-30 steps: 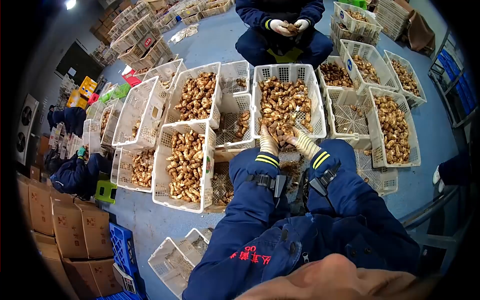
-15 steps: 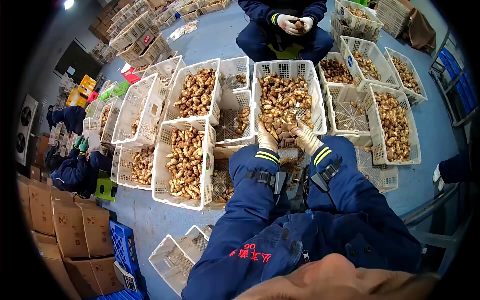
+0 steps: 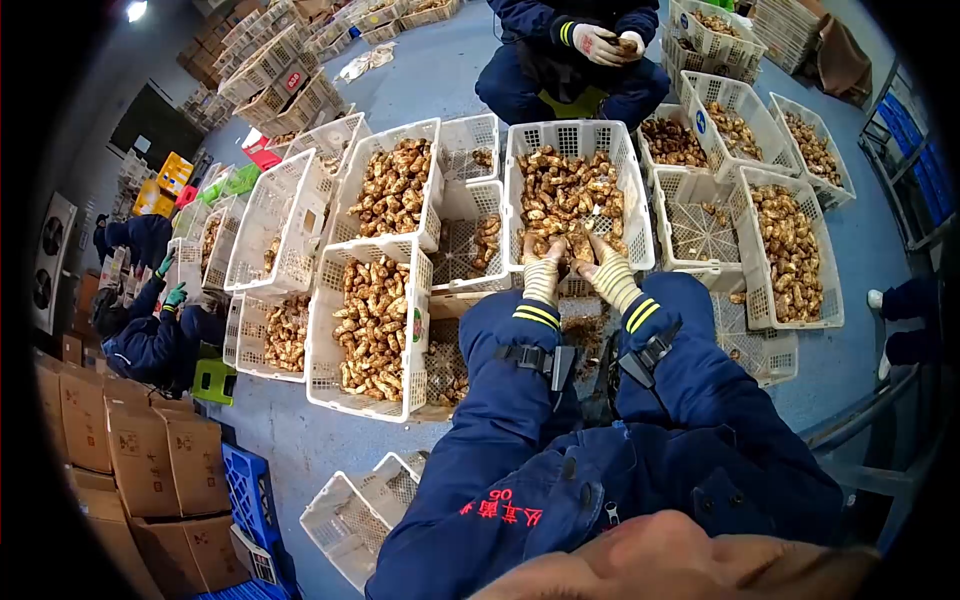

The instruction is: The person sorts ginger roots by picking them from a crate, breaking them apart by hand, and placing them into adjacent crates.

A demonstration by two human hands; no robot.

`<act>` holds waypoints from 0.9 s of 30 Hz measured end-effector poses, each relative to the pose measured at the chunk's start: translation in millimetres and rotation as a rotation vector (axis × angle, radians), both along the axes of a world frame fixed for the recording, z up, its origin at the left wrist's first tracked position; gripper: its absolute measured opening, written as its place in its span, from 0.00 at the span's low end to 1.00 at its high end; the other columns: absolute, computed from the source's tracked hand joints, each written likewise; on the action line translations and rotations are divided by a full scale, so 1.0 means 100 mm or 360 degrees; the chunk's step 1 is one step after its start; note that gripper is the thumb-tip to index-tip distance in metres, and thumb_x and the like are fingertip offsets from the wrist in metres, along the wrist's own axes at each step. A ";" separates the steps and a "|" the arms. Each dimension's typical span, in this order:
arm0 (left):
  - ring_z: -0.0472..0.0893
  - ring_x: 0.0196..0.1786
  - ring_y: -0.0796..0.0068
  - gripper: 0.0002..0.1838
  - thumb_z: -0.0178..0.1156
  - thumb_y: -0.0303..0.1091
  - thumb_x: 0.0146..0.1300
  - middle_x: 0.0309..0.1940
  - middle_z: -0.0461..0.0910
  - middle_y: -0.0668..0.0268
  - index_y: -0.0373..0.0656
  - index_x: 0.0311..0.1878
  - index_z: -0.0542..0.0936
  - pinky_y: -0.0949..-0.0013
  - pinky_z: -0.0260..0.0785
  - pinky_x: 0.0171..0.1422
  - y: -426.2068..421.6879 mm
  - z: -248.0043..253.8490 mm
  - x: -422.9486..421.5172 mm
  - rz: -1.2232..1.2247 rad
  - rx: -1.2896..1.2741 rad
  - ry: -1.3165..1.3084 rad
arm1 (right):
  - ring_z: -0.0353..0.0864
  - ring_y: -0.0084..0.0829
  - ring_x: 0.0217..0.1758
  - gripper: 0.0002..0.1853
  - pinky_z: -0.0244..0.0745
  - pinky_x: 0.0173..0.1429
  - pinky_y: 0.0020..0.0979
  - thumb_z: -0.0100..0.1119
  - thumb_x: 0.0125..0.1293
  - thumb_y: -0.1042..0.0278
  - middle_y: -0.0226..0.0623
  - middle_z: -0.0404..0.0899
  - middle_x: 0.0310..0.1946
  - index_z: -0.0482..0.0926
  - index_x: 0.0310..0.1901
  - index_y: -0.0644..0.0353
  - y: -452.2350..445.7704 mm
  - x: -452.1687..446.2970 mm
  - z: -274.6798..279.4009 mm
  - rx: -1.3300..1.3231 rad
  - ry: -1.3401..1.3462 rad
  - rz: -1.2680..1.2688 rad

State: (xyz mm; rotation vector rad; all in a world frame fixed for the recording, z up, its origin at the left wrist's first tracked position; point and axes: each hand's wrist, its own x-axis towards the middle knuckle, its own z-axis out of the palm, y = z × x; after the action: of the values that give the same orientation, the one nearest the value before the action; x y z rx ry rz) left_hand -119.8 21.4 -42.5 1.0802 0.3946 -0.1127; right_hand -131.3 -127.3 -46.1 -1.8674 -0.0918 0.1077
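Note:
Both of my hands wear striped white gloves with brown-stained fingers and work over the near rim of a white plastic crate (image 3: pixel 641 215). Inside the crate lie many brown-and-cream mushrooms (image 3: pixel 565 190) with thick stems. My left hand (image 3: pixel 542 272) is curled at the crate's front edge, its fingertips closed on a mushroom. Facing it, my right hand (image 3: pixel 609 272) is closed at the same mushroom (image 3: pixel 577 243) from the other side. The stained fingers blend with the mushrooms, so the exact grip is partly hidden. Below my hands, dark debris (image 3: pixel 583 335) shows in a lower crate.
A full mushroom crate (image 3: pixel 368 325) stands at left, another (image 3: pixel 788 250) at right. A nearly bare crate (image 3: pixel 700 228) sits between. Opposite, a gloved person (image 3: pixel 600 45) handles a mushroom. Cardboard boxes (image 3: pixel 150 450) are stacked at lower left; a metal frame (image 3: pixel 870 400) stands right.
My hands have shifted slightly, the left one turning more upright and both coming closer together. The person opposite has moved their hands right. At far left, a green-gloved person has raised one hand.

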 end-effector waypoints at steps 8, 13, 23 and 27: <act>0.75 0.55 0.64 0.55 0.76 0.33 0.49 0.59 0.70 0.50 0.35 0.73 0.48 0.67 0.74 0.55 -0.05 -0.24 0.06 -0.0057 0.0355 -0.0428 | 0.69 0.40 0.67 0.37 0.62 0.70 0.32 0.62 0.52 0.76 0.49 0.71 0.62 0.65 0.67 0.62 0.00 -0.05 0.06 -0.0324 -0.0210 0.0069; 0.77 0.52 0.65 0.50 0.72 0.29 0.52 0.56 0.73 0.50 0.36 0.73 0.50 0.68 0.74 0.54 -0.02 -0.35 0.12 -0.0115 0.0364 -0.0394 | 0.67 0.34 0.67 0.41 0.63 0.67 0.29 0.64 0.55 0.77 0.49 0.68 0.64 0.56 0.71 0.66 -0.05 0.12 -0.33 0.0016 0.0022 0.0195; 0.78 0.36 0.73 0.38 0.63 0.21 0.56 0.38 0.78 0.63 0.47 0.70 0.61 0.70 0.74 0.39 0.00 -0.20 0.09 -0.0159 0.0245 -0.0342 | 0.84 0.31 0.40 0.38 0.81 0.36 0.29 0.57 0.69 0.63 0.40 0.81 0.43 0.48 0.72 0.66 -0.12 -0.08 0.09 0.0675 0.0553 -0.0052; 0.77 0.46 0.65 0.40 0.71 0.34 0.52 0.49 0.77 0.53 0.37 0.67 0.64 0.65 0.72 0.50 -0.16 -0.37 0.21 0.0023 0.0208 -0.0030 | 0.77 0.28 0.22 0.27 0.75 0.23 0.31 0.53 0.70 0.54 0.39 0.82 0.35 0.63 0.65 0.56 -0.18 -0.24 0.10 0.0683 0.0417 -0.0174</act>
State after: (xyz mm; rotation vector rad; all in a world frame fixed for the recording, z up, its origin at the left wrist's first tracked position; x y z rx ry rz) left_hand -98.8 5.7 -79.8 1.2065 0.3970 -0.0645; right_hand -155.0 -145.6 -35.8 -1.4134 0.1573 0.2368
